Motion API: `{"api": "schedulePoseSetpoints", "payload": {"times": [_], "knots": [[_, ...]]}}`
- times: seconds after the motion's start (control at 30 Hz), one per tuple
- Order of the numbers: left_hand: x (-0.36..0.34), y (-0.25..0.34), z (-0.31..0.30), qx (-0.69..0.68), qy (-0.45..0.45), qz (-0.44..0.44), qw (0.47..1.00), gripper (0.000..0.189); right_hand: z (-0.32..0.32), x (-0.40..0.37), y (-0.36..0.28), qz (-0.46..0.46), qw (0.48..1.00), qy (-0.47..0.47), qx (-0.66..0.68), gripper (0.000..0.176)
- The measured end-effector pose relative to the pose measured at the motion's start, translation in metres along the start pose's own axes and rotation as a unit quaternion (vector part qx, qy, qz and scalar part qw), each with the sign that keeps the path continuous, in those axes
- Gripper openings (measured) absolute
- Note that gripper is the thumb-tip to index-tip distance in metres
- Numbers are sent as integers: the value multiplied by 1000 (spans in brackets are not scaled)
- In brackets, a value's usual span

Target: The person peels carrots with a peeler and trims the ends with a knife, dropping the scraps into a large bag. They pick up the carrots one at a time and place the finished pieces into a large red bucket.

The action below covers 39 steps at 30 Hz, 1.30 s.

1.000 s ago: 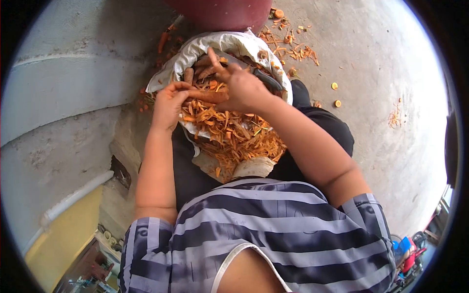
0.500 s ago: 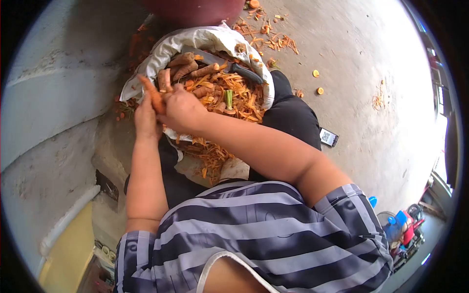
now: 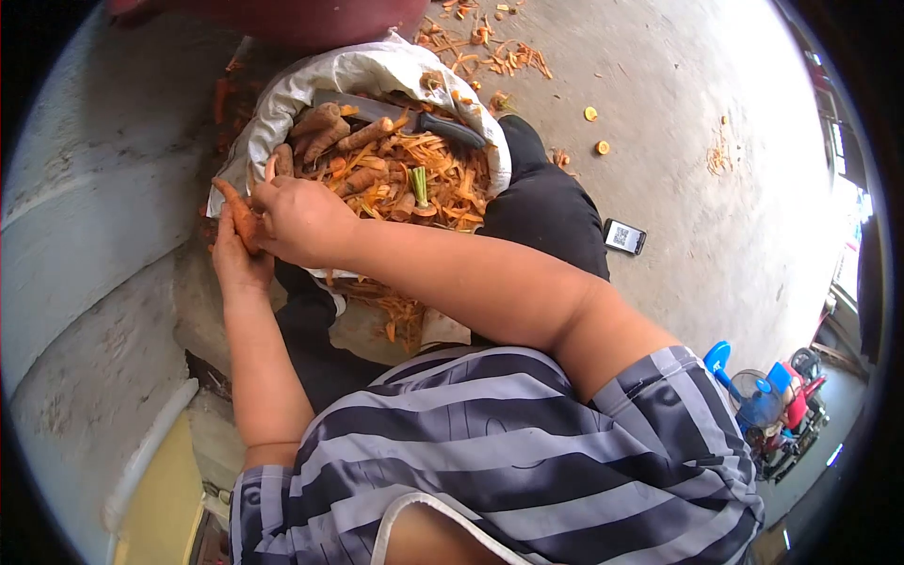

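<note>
My left hand point(image 3: 241, 262) is closed around the lower part of a carrot point(image 3: 235, 212), whose thin tip points up and left. Against the carrot's right side, my right hand point(image 3: 306, 224) is curled shut. A slim pinkish-orange piece point(image 3: 271, 168) sticks up from its fingers; the rest of it is hidden. Just beyond the hands, a white sack point(image 3: 282, 89) with a rolled rim holds unpeeled carrots point(image 3: 325, 137), a heap of carrot peelings point(image 3: 457, 179) and a green stem stub point(image 3: 419, 185). A knife point(image 3: 447, 127) with a black handle lies across the carrots.
A dark red tub point(image 3: 330, 21) stands behind the sack. Peelings point(image 3: 523, 61) and cut carrot ends point(image 3: 590, 114) lie on the concrete floor. A phone point(image 3: 624, 237) rests beside my right knee. The wall point(image 3: 104, 207) rises close on the left.
Both hands have moved left and slightly down with the carrot, partly along with a shift of the whole view. The right hand stays against the carrot.
</note>
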<state>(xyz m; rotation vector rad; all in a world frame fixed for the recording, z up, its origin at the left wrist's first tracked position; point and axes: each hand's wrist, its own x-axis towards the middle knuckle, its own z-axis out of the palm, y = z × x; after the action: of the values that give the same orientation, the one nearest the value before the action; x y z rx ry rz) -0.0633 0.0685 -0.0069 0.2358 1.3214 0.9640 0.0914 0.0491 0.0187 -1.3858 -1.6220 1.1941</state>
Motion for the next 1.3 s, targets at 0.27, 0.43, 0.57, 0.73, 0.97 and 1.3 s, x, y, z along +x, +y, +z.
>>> {"api": "schedulePoseSetpoints", "payload": {"times": [0.27, 0.43, 0.57, 0.73, 0.97, 1.3], "knots": [[-12, -13, 17, 78, 25, -44, 996, 33, -11, -1, 9, -7, 993, 112, 38, 27], [-12, -17, 16, 63, -4, -41, 997, 30, -12, 7, 24, 69, 985, 159, 19, 19], [11, -15, -18, -18, -47, -75, 996, 29, -21, 21, 31, 110, 940, 186, 265, 21], [-5, -18, -1, -92, -73, -174, 978, 33, -60, 20, 7, 136, 898, 82, 409, 26], [-27, -38, 16, -123, -258, -194, 939, 34, -70, 17, 11, 143, 945, 5, 294, 25], [-47, -27, 26, -85, -284, -230, 927, 43, -124, 32, 46, 124, 933, 252, 225, 29]]}}
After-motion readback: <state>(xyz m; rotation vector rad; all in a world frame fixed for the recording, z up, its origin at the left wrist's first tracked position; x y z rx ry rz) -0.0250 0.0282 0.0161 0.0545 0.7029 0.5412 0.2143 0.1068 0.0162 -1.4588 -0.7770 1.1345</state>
